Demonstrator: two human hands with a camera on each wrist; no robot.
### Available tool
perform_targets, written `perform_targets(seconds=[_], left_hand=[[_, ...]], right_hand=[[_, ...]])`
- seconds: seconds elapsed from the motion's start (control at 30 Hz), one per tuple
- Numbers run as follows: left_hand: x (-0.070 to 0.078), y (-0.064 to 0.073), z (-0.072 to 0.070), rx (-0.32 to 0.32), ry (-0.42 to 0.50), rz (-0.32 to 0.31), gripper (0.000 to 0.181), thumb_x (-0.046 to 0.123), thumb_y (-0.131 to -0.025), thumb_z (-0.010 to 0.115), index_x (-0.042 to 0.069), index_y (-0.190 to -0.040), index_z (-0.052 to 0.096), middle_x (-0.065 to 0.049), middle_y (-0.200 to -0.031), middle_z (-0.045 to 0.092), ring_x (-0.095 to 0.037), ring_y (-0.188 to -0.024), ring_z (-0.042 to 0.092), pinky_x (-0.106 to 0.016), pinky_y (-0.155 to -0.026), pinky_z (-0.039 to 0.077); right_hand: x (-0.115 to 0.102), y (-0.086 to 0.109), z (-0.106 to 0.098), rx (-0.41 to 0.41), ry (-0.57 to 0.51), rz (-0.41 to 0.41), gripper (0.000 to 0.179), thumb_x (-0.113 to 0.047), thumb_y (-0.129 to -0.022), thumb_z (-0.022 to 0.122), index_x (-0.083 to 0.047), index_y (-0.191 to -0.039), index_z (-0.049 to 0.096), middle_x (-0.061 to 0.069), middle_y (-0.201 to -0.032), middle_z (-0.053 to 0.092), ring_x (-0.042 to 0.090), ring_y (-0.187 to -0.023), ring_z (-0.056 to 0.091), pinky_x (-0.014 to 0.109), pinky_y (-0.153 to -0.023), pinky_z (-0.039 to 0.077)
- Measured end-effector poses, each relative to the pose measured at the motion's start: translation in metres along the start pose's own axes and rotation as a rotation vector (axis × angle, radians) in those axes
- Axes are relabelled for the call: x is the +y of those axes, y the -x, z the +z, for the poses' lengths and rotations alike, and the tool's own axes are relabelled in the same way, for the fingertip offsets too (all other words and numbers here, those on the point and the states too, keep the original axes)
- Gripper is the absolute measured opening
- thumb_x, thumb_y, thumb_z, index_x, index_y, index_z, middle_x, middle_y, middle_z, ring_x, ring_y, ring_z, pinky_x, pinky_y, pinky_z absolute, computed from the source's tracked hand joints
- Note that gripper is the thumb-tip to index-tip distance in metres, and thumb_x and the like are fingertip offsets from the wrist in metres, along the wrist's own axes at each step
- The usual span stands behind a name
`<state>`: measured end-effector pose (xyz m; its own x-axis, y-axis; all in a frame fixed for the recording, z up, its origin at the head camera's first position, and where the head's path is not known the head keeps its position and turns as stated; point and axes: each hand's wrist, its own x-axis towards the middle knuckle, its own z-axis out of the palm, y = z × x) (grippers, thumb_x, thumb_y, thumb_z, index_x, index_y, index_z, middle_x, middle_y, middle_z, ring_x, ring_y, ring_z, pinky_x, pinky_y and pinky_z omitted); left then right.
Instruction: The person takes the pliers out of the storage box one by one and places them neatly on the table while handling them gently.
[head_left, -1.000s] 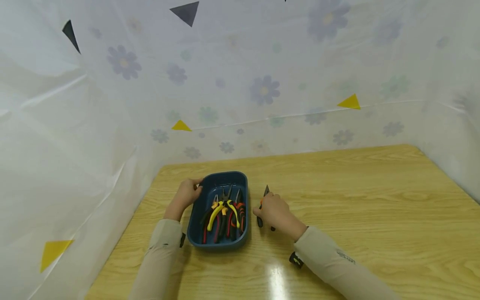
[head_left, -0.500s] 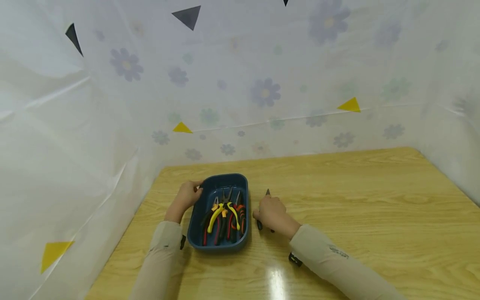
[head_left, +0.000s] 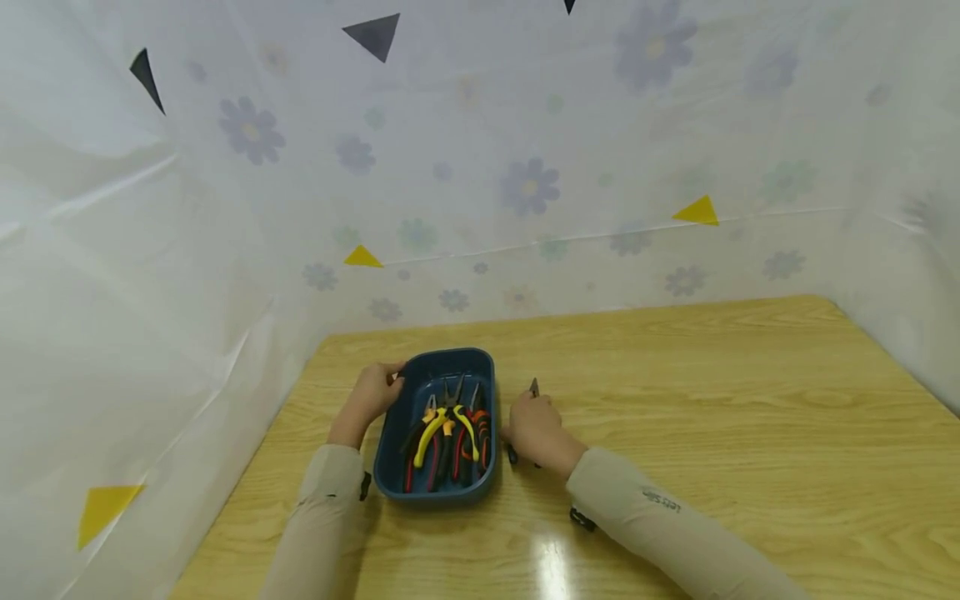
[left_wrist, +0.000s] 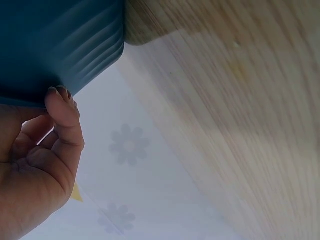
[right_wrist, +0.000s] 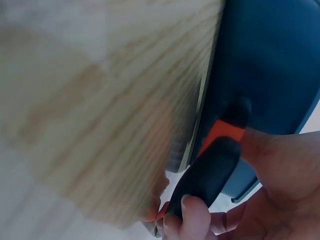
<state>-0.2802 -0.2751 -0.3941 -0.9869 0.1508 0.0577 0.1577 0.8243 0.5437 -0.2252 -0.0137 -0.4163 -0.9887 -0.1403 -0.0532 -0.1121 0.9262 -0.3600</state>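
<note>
My left hand (head_left: 372, 393) holds the far left corner of a dark blue rectangular tray (head_left: 432, 498). In the left wrist view its fingers curl at the rim of the tray (left_wrist: 60, 45). Just right of the tray, my right hand (head_left: 536, 429) grips a pair of pliers (head_left: 534, 387) with black and orange handles. Their metal tip points away from me, and my hand covers much of them. From the right wrist, one handle of the pliers (right_wrist: 210, 170) shows between thumb and fingers, close beside the tray wall.
Inside the tray lie several pliers, among them yellow-handled ones (head_left: 430, 439) on top and orange-and-black ones (head_left: 483, 429) at the right side. The wooden table (head_left: 712, 417) extends to the right. A flower-patterned white sheet (head_left: 465, 167) hangs behind and at the left.
My right hand has shifted slightly left with the pliers, nearer the tray. The left hand and the tray have stayed in place.
</note>
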Motion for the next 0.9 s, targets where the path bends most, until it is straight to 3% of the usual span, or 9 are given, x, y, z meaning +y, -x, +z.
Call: perform_targets(seconds=[0.23,0.6,0.77,0.9], left_hand=[[-0.003,-0.001,0.002,0.02,0.015,0.041,0.041,0.005,-0.096,0.053,-0.004,-0.137,0.051,0.002,-0.045,0.036,-0.01,-0.038,0.029,-0.024,-0.04,0.029],[-0.006,-0.001,0.0,0.024,0.021,0.029,0.041,0.007,-0.097,0.053,-0.003,-0.137,0.051,0.001,-0.046,0.036,-0.011,-0.039,0.029,-0.024,-0.041,0.028],[-0.004,-0.002,-0.001,0.032,0.025,0.025,0.041,0.007,-0.097,0.053,-0.001,-0.137,0.052,0.0,-0.049,0.037,-0.011,-0.04,0.029,-0.025,-0.041,0.029],[-0.004,-0.002,0.0,0.031,0.037,0.033,0.041,0.007,-0.097,0.054,-0.002,-0.137,0.051,0.001,-0.049,0.037,-0.011,-0.041,0.029,-0.025,-0.042,0.029]], right_hand=[[-0.002,-0.001,0.002,0.012,0.074,-0.035,0.063,-0.033,-0.089,0.069,0.022,-0.114,0.052,0.033,-0.093,0.059,0.04,-0.085,0.06,0.044,-0.065,0.056],[-0.001,-0.001,0.002,0.031,0.143,-0.134,0.046,-0.032,-0.087,0.071,0.014,-0.092,0.064,0.024,-0.087,0.058,0.038,-0.08,0.06,0.042,-0.061,0.056],[0.001,-0.001,-0.004,0.001,0.153,-0.186,0.043,-0.032,-0.09,0.068,0.01,-0.083,0.064,0.023,-0.087,0.059,0.038,-0.08,0.06,0.044,-0.068,0.054],[0.002,-0.001,-0.008,-0.033,0.22,-0.232,0.043,-0.033,-0.091,0.066,0.008,-0.08,0.066,0.022,-0.086,0.061,0.034,-0.079,0.063,0.045,-0.077,0.051]])
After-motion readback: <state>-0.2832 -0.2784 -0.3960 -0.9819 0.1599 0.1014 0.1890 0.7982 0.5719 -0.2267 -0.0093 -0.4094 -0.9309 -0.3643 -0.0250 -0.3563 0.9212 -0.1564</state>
